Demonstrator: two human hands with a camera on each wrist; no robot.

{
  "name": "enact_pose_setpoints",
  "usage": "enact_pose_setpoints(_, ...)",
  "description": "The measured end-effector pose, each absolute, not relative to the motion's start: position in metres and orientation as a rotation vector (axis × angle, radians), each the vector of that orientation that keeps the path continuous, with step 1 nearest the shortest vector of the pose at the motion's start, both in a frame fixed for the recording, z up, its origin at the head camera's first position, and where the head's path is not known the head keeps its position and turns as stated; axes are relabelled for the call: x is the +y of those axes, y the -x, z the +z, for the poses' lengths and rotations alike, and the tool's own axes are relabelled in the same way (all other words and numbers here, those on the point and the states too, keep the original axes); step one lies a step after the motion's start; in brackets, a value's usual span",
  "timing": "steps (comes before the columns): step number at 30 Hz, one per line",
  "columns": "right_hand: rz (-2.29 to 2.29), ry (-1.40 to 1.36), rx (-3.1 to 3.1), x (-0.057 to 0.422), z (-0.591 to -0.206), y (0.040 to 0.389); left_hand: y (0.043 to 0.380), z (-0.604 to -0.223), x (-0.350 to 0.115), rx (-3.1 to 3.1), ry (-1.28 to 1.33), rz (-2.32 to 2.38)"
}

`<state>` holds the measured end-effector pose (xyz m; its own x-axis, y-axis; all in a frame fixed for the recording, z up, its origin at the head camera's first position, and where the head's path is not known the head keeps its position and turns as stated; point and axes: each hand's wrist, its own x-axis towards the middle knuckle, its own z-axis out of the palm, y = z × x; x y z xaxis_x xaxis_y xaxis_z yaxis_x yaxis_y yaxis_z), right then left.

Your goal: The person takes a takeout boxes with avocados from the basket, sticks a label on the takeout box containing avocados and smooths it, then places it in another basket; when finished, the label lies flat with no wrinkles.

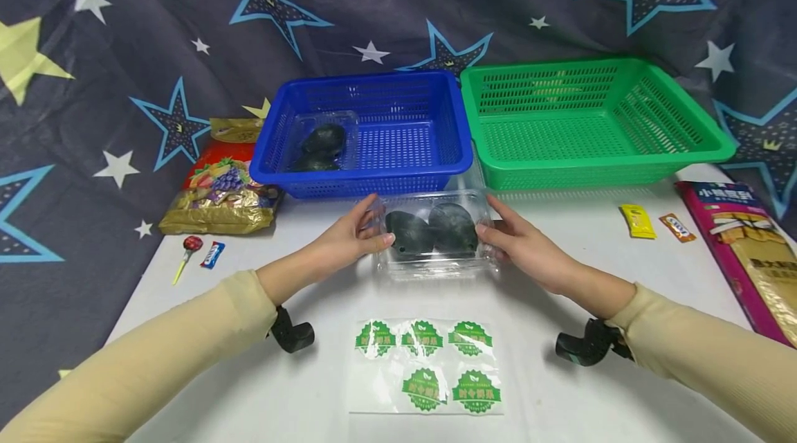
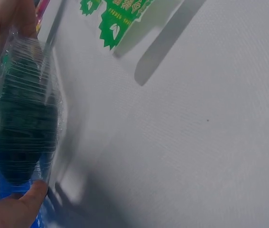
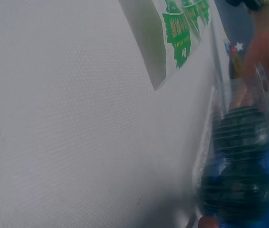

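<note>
A clear plastic clamshell box with two dark green, avocado-like fruits inside is held between both hands in front of the blue basket. My left hand grips its left end, thumb on the near side and fingers behind. At the right end my right hand holds it the same way. The left wrist view shows the ribbed side of the box, tilted above the white table, with the left thumb at its edge. In the right wrist view, only a right fingertip shows below the box.
Another box of dark fruits sits in the blue basket. Beside it stands a green basket. A sheet of green stickers lies nearer me. Snack bags, a lollipop and small candies line the sides.
</note>
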<state>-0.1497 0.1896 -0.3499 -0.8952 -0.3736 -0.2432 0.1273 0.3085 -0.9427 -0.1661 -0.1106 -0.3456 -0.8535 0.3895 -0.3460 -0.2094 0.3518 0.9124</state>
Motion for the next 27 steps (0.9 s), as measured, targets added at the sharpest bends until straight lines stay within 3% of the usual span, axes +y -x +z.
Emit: enact_pose_setpoints(27,-1.639,0.205,2.127,0.1883,-0.3501,0.1508,0.1670,-0.3451,-0.1152,2.097,-0.192,1.488)
